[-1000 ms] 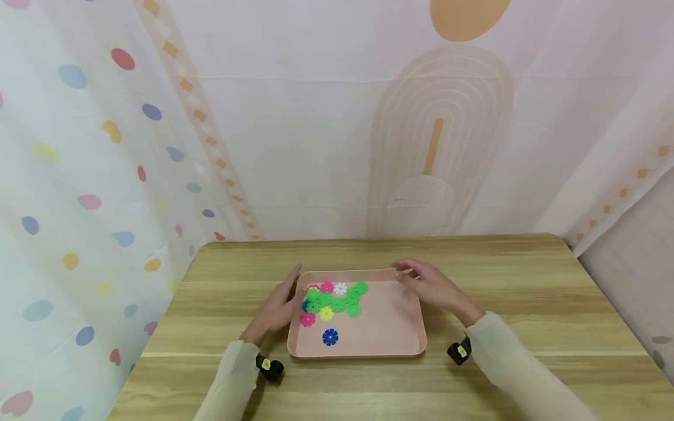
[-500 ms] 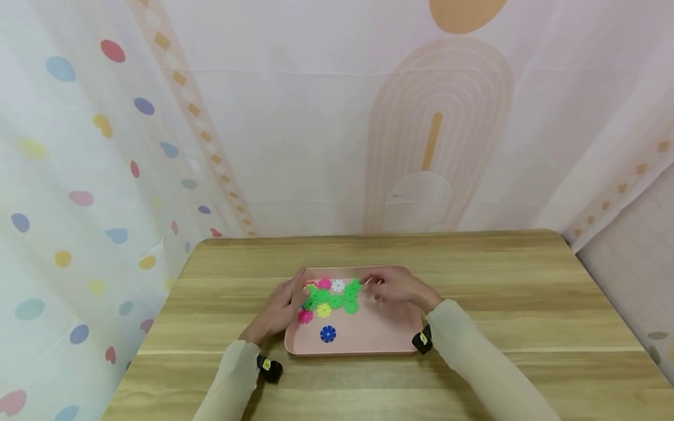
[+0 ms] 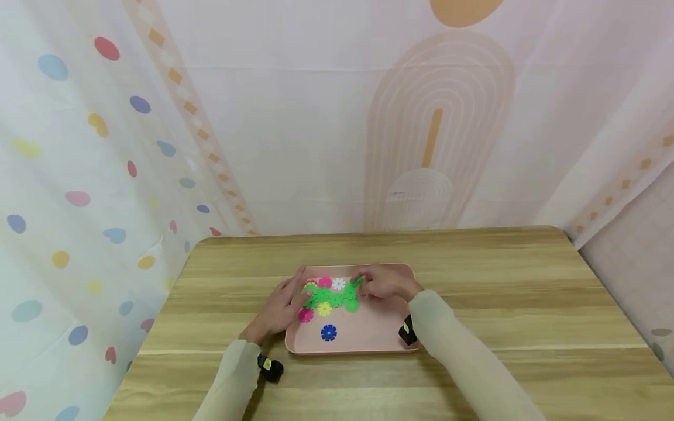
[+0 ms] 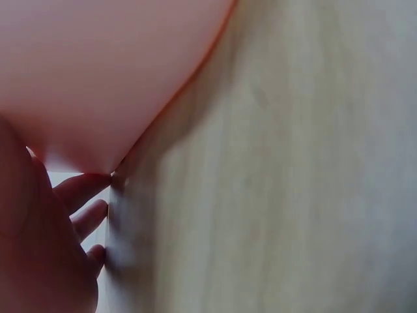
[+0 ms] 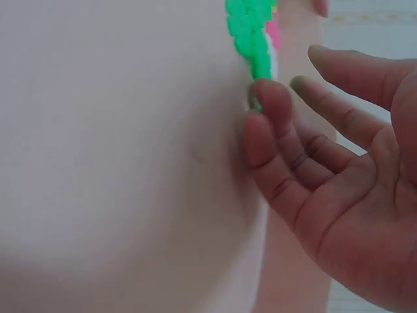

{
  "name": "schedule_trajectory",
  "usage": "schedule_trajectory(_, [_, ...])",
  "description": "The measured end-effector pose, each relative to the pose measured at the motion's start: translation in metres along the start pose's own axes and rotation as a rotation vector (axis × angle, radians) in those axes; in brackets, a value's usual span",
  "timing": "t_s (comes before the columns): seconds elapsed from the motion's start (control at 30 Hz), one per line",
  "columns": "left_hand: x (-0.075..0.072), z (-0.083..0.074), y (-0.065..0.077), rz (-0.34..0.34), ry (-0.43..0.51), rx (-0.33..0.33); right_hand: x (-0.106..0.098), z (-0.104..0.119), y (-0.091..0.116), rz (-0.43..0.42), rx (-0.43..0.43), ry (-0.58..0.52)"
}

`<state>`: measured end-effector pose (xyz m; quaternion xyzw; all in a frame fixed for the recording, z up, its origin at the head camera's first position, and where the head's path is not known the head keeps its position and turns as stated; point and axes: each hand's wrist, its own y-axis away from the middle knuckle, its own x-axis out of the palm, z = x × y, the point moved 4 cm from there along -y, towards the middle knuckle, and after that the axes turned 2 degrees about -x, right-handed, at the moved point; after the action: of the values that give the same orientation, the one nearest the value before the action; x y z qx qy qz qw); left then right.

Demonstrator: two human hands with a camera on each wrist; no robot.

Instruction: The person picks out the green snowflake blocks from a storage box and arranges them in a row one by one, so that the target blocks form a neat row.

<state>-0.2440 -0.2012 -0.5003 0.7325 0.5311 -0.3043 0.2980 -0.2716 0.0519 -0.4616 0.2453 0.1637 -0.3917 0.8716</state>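
A shallow pink tray lies on the table, holding linked green snowflake discs toward its back left. My left hand grips the tray's left side, thumb over the rim beside the green discs and fingers along the outside. In the left wrist view the fingers show close to the tray's edge. My right hand reaches in from the right and pinches a green disc at the end of the linked group. That disc stands tilted, partly hidden by the fingertips.
Loose discs lie around the green group: pink, yellow and white. A blue disc lies nearer the tray's front. Behind the wooden table hangs a patterned curtain.
My right hand has moved left from the tray's back right rim to the green discs, and the end disc now tilts up at its fingertips. The left hand stays at the tray's left side.
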Motion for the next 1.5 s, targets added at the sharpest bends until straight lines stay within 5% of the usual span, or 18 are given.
schedule_trajectory(0.93, [0.005,0.002,0.009,-0.039,-0.056,-0.027,0.025,-0.015,-0.018,-0.127,-0.088,0.046])
schedule_trajectory(1.5, [0.003,0.003,-0.005,0.023,0.182,0.011,0.024,-0.012,-0.017,-0.107,-0.086,0.062])
